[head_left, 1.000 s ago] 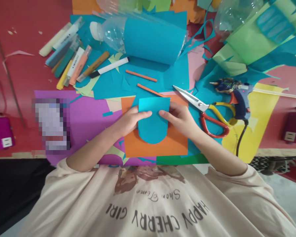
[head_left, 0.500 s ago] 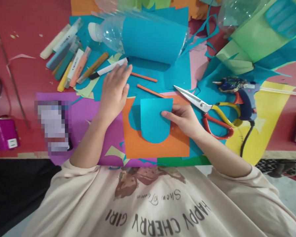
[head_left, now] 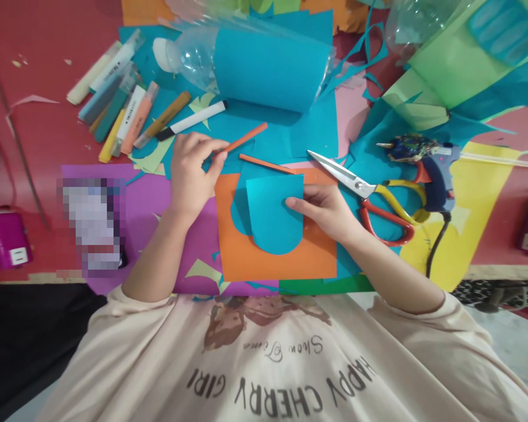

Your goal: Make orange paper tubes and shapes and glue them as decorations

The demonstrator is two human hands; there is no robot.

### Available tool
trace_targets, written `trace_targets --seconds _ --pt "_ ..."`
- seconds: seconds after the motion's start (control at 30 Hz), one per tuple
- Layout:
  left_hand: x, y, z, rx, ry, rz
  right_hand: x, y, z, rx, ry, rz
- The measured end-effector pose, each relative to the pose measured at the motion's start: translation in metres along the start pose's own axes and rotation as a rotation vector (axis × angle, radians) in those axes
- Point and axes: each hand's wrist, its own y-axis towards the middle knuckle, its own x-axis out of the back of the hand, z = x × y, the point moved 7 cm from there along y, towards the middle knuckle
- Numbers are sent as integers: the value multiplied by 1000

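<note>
Your left hand [head_left: 198, 170] now pinches an orange strip [head_left: 249, 136], upper centre | your right hand [head_left: 323, 212] still grips the blue cutout [head_left: 275, 214], centre | both pieces in hand

Red tabletop [head_left: 30, 123] bearing purple sheet [head_left: 152, 199], yellow sheet [head_left: 484, 181], markers [head_left: 111, 111], magenta box [head_left: 4, 234], perhaps a socket

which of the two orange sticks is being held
The upper orange stick, slanting up rightward, one end pinched in the left hand. The other orange stick slopes down rightward toward the blue cutout, in neither hand.
</note>
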Motion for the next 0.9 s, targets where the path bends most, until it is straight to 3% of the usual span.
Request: trace_targets --seconds 0.2,0.43,0.9 --pt "11 -2 -22 42 -171 -59 0 1 -3 7 -24 -1" --pt "12 -9 -46 -88 -234 -60 -1 1 1 49 -38 -8" --pt "0 -23 -61 -274 16 13 0 -1 2 37 -78 -68"
